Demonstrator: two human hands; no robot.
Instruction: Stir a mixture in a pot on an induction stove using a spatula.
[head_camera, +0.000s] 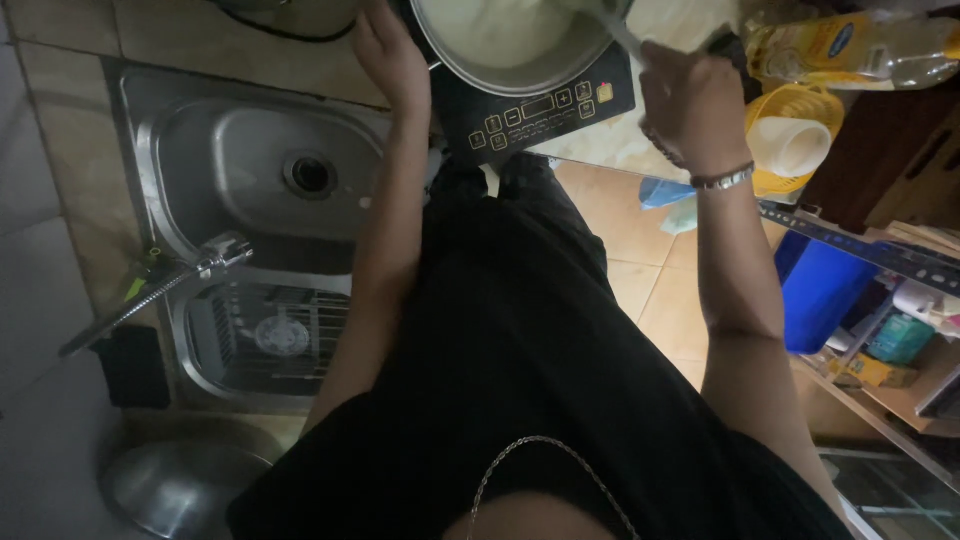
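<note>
The big metal pot (515, 50) sits on the black cooker (545, 110) and is full of white mix, so it looks heavy and sloshy. The left hand (390, 55) steadies its rim, fingers hidden. The right hand (690, 105) closes around a spoon (622, 35).

The pan (515, 45) and double sink (255, 180) look like smooth brushed metal with a dull sheen, the cooker (545, 105) a glossy black panel, the bench (70, 150) matt stone-like tile, and the bottle (850, 50) clear shiny plastic.
</note>
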